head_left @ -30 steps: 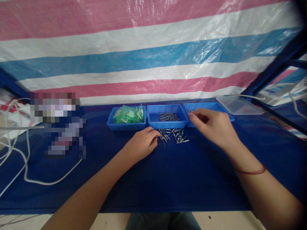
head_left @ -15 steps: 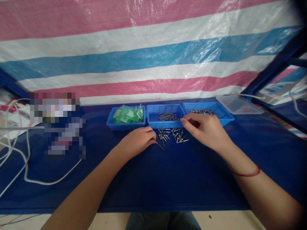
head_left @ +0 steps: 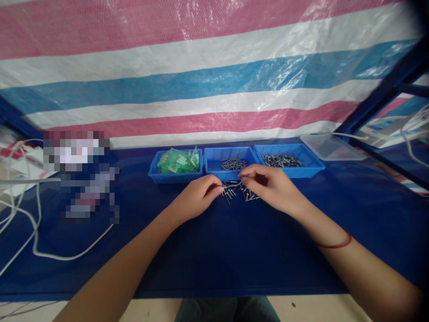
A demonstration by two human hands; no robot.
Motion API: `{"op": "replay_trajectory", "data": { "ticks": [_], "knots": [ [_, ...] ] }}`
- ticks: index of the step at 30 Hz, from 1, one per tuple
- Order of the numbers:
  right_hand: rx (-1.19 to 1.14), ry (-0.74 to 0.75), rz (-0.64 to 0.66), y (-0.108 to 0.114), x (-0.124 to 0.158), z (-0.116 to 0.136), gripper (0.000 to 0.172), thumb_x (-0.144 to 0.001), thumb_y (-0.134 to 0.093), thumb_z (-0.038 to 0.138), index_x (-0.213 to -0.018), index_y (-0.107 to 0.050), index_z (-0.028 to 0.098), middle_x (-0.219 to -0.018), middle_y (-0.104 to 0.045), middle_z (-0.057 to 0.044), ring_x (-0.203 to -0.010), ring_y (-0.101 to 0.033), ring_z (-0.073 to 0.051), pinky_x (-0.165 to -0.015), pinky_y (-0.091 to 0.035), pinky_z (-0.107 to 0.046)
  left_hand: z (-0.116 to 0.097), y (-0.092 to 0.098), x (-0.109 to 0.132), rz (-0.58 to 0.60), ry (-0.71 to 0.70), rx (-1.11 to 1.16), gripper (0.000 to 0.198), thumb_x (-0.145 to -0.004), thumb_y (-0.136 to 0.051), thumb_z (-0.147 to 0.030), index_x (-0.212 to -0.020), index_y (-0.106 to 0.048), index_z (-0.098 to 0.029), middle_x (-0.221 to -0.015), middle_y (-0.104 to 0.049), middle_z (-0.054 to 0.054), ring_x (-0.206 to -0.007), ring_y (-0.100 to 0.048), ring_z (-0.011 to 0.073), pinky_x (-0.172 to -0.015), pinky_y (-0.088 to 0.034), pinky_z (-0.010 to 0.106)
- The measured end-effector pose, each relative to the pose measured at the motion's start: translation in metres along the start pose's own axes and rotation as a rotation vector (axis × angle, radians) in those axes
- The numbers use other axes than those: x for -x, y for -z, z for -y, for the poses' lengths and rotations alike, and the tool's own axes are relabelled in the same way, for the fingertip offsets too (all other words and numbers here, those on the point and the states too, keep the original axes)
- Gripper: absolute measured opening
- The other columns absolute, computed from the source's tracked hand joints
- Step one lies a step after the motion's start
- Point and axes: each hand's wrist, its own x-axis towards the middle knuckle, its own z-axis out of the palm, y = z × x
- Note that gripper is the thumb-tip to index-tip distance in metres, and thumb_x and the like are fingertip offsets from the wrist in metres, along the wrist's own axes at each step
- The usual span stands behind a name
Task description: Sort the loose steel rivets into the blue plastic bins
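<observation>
Two small heaps of metal rivets lie on the blue table before the middle bin, the left heap (head_left: 229, 191) and the right heap (head_left: 248, 195). At the left heap's left edge is my left hand (head_left: 201, 194), thumb and fingers curled together; what they pinch is too small to make out. My right hand (head_left: 268, 183) is over the right heap, its fingertips closed on something hidden between the heaps. Behind, the middle blue bin (head_left: 214, 154) holds some rivets, and the right blue bin (head_left: 313, 163) holds more.
The left blue bin (head_left: 157, 176) contains green plastic packets (head_left: 177, 162). A clear plastic lid (head_left: 331, 147) lies at the back right. White cables (head_left: 60, 257) run over the table's left side, beside blurred items. A striped sheet (head_left: 201, 80) hangs behind.
My right hand has moved left and slightly down from the right bin's front edge to the heaps. My left hand has shifted slightly; the rivet sticking out below its fingertips no longer shows there.
</observation>
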Motion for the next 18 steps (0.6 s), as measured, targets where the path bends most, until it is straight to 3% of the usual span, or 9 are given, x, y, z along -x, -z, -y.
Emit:
{"op": "replay_trajectory", "data": {
  "ticks": [6, 18],
  "knots": [
    [-0.277, -0.037, -0.055, -0.018, 0.002, 0.007, 0.02, -0.078, -0.063, 0.039, -0.083, -0.063, 0.019, -0.072, -0.062, -0.002, -0.063, -0.054, -0.014, -0.056, -0.044, -0.027, -0.003, -0.014, -0.002, -0.163, 0.108, 0.268, 0.02, -0.09, -0.046, -0.034, -0.088, -0.055, -0.016, -0.078, -0.057, -0.001, -0.072, -0.053, 0.0121, -0.067, -0.043, 0.023],
    [-0.27, -0.036, -0.108, -0.019, 0.001, 0.005, 0.019, -0.079, -0.063, 0.037, -0.075, -0.063, 0.019, -0.07, -0.062, -0.002, -0.065, -0.054, -0.014, -0.058, -0.045, -0.027, -0.008, -0.018, 0.001, -0.126, 0.119, 0.217, 0.022, -0.089, -0.049, -0.037, -0.091, -0.057, -0.017, -0.077, -0.059, -0.001, -0.067, -0.054, 0.0107, -0.064, -0.042, 0.022]
  ]
}}
